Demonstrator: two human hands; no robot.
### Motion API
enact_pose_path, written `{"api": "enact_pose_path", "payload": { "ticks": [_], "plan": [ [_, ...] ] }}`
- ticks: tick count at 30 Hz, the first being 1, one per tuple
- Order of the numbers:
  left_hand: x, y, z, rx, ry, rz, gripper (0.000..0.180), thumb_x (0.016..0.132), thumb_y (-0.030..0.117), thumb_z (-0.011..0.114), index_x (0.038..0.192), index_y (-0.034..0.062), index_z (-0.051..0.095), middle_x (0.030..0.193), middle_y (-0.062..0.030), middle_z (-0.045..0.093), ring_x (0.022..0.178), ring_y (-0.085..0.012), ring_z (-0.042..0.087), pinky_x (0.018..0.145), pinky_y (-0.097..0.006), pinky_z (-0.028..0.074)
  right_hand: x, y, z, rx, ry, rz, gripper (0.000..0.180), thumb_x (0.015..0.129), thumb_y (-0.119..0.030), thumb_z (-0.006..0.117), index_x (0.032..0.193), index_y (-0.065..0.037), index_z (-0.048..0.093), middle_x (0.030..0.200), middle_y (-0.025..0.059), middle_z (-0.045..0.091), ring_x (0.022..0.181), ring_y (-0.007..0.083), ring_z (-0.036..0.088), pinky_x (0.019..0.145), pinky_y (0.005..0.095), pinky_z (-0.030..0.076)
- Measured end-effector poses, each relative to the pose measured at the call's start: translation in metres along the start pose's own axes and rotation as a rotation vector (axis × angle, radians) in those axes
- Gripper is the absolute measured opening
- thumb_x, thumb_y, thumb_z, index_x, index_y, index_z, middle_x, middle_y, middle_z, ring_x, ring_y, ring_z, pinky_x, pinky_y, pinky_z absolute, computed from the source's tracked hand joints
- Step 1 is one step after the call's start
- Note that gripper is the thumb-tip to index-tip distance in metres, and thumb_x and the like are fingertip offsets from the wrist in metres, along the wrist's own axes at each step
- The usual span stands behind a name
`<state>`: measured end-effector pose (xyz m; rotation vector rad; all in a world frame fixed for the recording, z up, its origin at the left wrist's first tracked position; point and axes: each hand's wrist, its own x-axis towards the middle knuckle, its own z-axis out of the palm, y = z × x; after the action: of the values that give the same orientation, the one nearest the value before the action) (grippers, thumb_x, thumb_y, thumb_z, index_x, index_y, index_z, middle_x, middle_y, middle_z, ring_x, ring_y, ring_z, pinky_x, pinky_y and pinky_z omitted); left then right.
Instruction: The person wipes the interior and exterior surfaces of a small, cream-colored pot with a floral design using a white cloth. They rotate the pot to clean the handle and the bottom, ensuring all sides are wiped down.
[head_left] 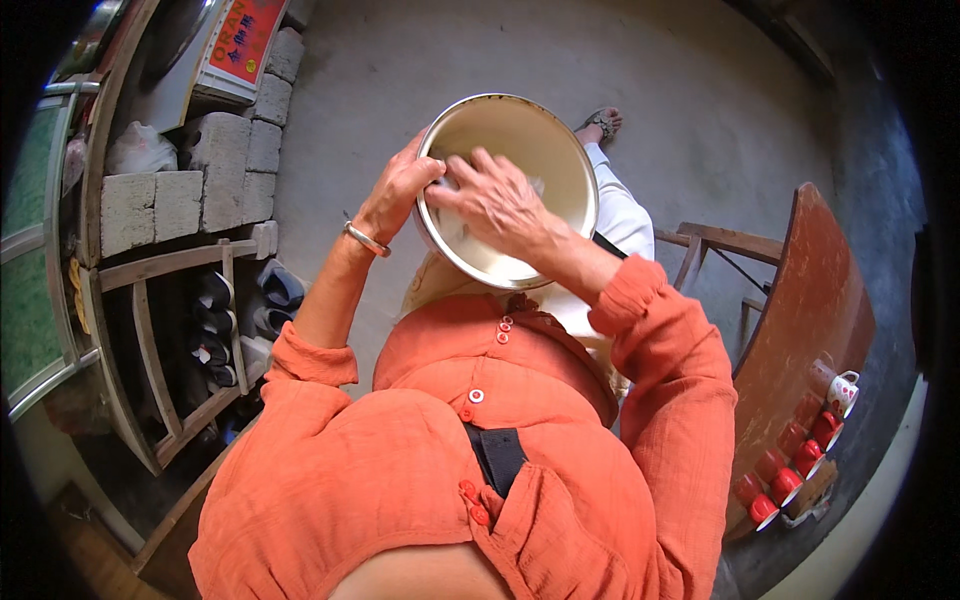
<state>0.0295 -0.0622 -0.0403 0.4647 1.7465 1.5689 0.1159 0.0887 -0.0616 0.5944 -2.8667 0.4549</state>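
Observation:
A deep, round cream-coloured enamel pot (565, 150) is tilted in front of my body, its mouth facing up toward me. Dark chipped spots mark its far rim. My left hand (397, 192) grips the rim on the left side, thumb over the edge and fingers along the outside wall; a metal bangle circles that wrist. Inside the pot's mouth is my right hand (498, 205), with bent fingers near the left wall. Something whitish and crumpled shows around those fingers, too blurred and covered to name. The pot's bottom is partly hidden behind this hand.
Grey blocks (225, 165) with a plastic bag (142, 150) stand at left, above a wooden rack (150, 330) and dark shoes (214, 320). At right is a reddish-brown wooden tabletop (810, 290) with several red mugs (787, 483). A sandalled foot (602, 122) rests on the concrete floor (400, 60).

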Motion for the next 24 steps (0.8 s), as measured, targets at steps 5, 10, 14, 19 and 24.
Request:
{"api": "enact_pose_path", "payload": {
  "ticks": [5,10,14,19,24],
  "plan": [
    [-0.004,0.002,-0.001,0.051,0.000,-0.033,0.058,0.080,0.027,0.048,0.131,0.0001,0.047,0.111,-0.0099,0.058,0.100,-0.0181,0.052,0.089,-0.028,0.043,-0.007,0.035,0.007,-0.167,0.052,0.047,0.021,0.078,-0.017,0.058,0.098,-0.015,0.063,0.100,0.0063,0.054,0.098,0.0243,0.052,0.073,0.0380,0.041],
    [-0.015,-0.015,-0.006,-0.109,0.023,-0.131,0.054,0.084,0.030,0.048,0.131,0.0035,0.048,0.112,-0.0074,0.058,0.101,-0.0171,0.053,0.090,-0.029,0.042,-0.045,-0.001,-0.009,-0.048,-0.350,0.191,0.022,0.075,-0.010,0.058,0.097,-0.010,0.062,0.100,0.0123,0.055,0.094,0.0315,0.056,0.067,0.0434,0.052],
    [-0.009,-0.012,-0.002,-0.234,0.031,-0.131,0.050,0.086,0.027,0.045,0.128,0.0001,0.049,0.115,-0.0079,0.056,0.108,-0.0164,0.048,0.098,-0.030,0.035,-0.019,-0.013,-0.019,0.363,-0.372,0.159,0.029,0.073,-0.004,0.058,0.100,-0.010,0.065,0.098,0.0133,0.058,0.090,0.0336,0.058,0.074,0.0434,0.050],
    [-0.004,-0.005,-0.004,-0.053,0.040,-0.035,0.050,0.083,0.027,0.045,0.126,0.0000,0.049,0.111,-0.0074,0.056,0.101,-0.0157,0.050,0.090,-0.029,0.041,0.018,0.000,0.002,0.085,-0.011,0.006,0.021,0.079,-0.013,0.056,0.098,-0.012,0.065,0.097,0.0067,0.056,0.094,0.0237,0.052,0.078,0.0369,0.044],
    [-0.012,-0.010,-0.003,-0.049,0.059,-0.104,0.052,0.081,0.028,0.046,0.126,0.0018,0.050,0.104,-0.0056,0.057,0.091,-0.0136,0.051,0.079,-0.026,0.043,-0.005,0.020,0.001,-0.138,-0.108,0.119,0.022,0.078,-0.013,0.058,0.100,-0.012,0.064,0.097,0.0073,0.056,0.095,0.0260,0.054,0.073,0.0381,0.047]
  ]
}}
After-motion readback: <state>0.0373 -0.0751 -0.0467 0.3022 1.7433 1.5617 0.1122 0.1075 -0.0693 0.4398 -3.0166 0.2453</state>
